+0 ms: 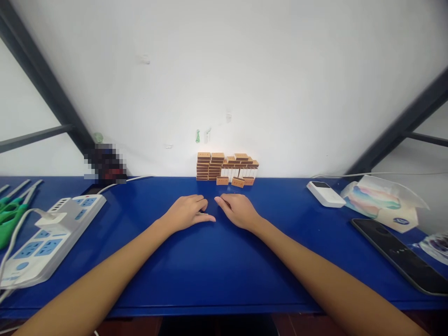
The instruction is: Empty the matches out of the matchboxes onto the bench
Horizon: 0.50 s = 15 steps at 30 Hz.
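From here, the left forearm and right forearm look bare and slim, narrowing towards the wrists. The left hand and right hand are bare too.

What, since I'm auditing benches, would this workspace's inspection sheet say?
Surface: blue tabletop.
Work items: small tan boxes, mostly stacked, by the white wall.
Clutter: green-handled tools, power strip, left; white device, printed package, dark phone, right.
Hands: left hand and right hand curled, apart, nearest the boxes; held items indiscernible.
Cables: white cable at power strip; thin cable along right wall.
Surroundings: small marks on wall; dark metal bars both sides.
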### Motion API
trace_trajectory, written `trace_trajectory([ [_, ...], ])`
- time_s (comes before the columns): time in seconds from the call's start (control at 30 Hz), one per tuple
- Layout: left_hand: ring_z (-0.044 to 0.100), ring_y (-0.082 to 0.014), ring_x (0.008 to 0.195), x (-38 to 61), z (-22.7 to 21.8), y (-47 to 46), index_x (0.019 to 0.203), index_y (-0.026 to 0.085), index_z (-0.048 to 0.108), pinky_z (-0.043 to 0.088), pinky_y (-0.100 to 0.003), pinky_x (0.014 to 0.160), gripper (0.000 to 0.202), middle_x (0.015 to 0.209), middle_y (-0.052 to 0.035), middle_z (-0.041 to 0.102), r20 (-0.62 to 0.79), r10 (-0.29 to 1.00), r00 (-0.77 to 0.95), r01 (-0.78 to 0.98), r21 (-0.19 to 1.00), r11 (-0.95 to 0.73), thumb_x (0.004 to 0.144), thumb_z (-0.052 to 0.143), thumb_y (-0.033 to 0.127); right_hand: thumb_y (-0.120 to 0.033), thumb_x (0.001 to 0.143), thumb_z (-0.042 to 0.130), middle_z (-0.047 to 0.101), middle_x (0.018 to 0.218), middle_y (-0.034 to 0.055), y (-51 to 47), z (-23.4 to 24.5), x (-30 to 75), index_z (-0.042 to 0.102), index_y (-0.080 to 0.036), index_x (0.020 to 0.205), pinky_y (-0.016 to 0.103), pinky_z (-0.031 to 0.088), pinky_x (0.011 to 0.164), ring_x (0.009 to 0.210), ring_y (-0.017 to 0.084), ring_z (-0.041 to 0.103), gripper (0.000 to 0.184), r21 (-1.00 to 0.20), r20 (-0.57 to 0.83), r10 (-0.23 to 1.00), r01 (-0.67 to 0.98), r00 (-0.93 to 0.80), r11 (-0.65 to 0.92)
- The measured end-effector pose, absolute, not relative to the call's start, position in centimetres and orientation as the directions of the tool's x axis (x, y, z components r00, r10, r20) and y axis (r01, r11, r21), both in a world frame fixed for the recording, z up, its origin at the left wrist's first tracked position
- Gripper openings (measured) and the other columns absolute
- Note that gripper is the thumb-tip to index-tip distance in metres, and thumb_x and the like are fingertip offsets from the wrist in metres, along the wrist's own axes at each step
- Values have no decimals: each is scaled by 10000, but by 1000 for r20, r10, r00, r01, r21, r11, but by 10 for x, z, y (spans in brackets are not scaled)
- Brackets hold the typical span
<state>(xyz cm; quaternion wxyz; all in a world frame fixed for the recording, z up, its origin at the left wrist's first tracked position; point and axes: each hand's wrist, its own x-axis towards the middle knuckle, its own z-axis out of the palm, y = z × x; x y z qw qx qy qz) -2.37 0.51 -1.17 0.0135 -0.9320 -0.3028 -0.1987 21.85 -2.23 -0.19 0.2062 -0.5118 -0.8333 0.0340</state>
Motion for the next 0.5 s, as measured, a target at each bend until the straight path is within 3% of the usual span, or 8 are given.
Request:
trace_trajectory([
  [0.23,612,-196,764,-21,-7,0,899,185,637,420,-334,706,477,827,-34,667,458,459,762,539,-55,-841,1073,554,621,-428,1173,410,721,805,36,-23,0,218,620,-202,817,307,303,668,718,167,624,471,-235,307,863,846,-402,478],
  [0.5,590,-196,746,-17,-2,-7,889,187,654,438,-346,739,328,775,-29,645,537,383,752,501,-88,-861,1095,600,437,-429,1171,422,751,846,48,-21,-2,218,651,-199,846,315,310,677,765,177,662,459,-197,298,865,861,-404,470],
])
